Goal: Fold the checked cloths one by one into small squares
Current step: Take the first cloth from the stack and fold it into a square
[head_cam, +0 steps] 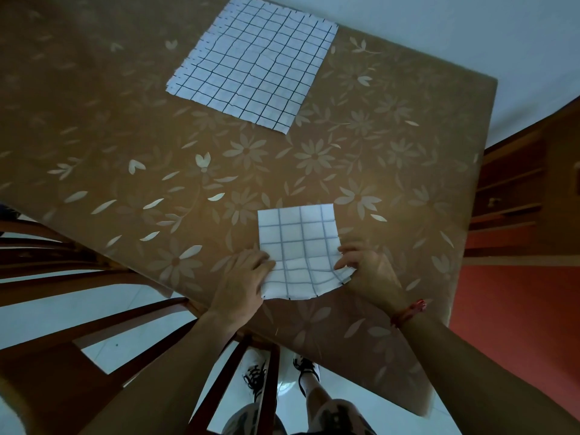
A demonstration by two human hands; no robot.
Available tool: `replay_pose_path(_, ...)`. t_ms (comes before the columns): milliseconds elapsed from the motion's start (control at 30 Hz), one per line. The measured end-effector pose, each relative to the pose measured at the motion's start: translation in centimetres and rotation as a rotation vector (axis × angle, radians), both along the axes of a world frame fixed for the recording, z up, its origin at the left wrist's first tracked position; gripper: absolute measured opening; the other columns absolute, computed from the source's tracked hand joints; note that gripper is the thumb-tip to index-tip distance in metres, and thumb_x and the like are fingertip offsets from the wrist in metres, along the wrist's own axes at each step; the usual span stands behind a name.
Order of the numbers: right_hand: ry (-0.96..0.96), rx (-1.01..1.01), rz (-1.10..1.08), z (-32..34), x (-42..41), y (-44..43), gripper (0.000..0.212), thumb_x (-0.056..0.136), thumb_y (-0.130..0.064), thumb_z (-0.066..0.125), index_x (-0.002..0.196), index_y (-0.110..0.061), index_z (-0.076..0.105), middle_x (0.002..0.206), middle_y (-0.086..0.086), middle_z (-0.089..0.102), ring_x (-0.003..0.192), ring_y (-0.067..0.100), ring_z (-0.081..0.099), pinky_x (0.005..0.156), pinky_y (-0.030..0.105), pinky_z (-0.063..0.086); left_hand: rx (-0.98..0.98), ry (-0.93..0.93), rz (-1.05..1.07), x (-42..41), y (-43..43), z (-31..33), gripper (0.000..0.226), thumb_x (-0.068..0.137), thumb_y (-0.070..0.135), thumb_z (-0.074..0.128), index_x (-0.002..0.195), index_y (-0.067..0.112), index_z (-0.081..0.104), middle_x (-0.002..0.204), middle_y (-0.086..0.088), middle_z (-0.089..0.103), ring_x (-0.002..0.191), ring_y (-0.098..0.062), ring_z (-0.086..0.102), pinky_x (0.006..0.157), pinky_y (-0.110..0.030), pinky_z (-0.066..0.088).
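Fingers (266, 262) of left hand (241, 279) and right hand (368, 271) are pinching the folded checked cloth's (298, 243) near corners at the table's (125, 146) near edge, seemingly readying another fold.

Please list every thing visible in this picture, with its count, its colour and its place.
folded checked cloth: one, white with dark lines, near table edge, between the hands
flat checked cloth: one, white with dark lines, spread on the table's far side
table cover: one, brown with pale flowers, over the table
chairs: count unclear, dark wood, left and below
cabinet: one, brown wood, right
shoes: two, white and black, on pale floor
wristband: one, red, right wrist
left hand: one, holds the folded cloth's left edge
right hand: one, pinches its lifted near right corner
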State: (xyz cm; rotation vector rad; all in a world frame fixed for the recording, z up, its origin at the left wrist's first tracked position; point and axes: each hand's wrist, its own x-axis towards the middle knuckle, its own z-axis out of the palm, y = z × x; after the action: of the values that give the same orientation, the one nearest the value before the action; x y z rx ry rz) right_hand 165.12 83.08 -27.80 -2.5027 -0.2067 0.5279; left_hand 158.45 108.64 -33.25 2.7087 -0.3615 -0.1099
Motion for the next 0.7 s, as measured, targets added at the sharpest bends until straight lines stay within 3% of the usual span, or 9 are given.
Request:
replay_pose_path(100,0.003,0.003,0.039,-1.6,-0.7,-0.8,0.019,0.064,-0.004,0.079,0.078,-0.016,0.076,0.111,0.0,0.071,0.1,0.013,0.067,0.081,0.025,0.055,-0.037,-0.018,0.052,0.0,0.0,0.1,0.048,0.06,0.01,0.086,0.105,0.016,0.07,0.104,0.003,0.065,0.104,-0.018,0.052,0.091,-0.037,0.042)
replay_pose_path(367,0.053,-0.007,0.0,-2.2,-0.2,-0.8,0.025,0.072,-0.005,0.075,0.085,-0.025,0.071,0.098,-0.006,0.073,0.088,0.013,0.067,0.081,0.034,0.057,-0.065,-0.077,0.093,0.5,0.1,-0.2,0.037,0.06,0.003,0.085,0.093,0.014,0.072,0.094,0.002,0.07,0.095,-0.023,0.059,0.082,-0.038,0.046)
replay_pose_path(500,0.042,-0.01,-0.015,-2.3,0.1,-0.8,0.019,0.078,-0.008,0.071,0.089,-0.024,0.072,0.092,-0.008,0.073,0.082,0.008,0.066,0.075,0.02,0.053,-0.068,-0.084,0.132,0.7,0.1,-0.5,0.03,0.065,0.003,0.083,0.091,0.014,0.071,0.089,0.003,0.069,0.091,-0.023,0.061,0.077,-0.035,0.043)
replay_pose_path(600,0.059,0.012,-0.033,-2.1,0.5,-0.6,0.018,0.086,-0.018,0.062,0.094,-0.03,0.073,0.081,-0.019,0.067,0.07,-0.003,0.06,0.061,0.005,0.045,-0.058,-0.05,0.191,1.1,-0.1,-0.1,0.007,0.082,0.013,0.074,0.085,0.017,0.069,0.078,0.006,0.064,0.081,-0.019,0.058,0.075,-0.031,0.039)
replay_pose_path(700,-0.004,0.022,-0.084,-2.2,1.0,-0.4,0.013,0.088,-0.03,0.061,0.094,-0.027,0.072,0.067,-0.013,0.064,0.061,0.002,0.059,0.05,0.006,0.038,-0.107,0.028,0.337,2.0,-0.3,0.1,0.017,0.089,0.022,0.065,0.076,0.012,0.063,0.069,0.005,0.054,0.07,-0.017,0.05,0.073,-0.034,0.043)
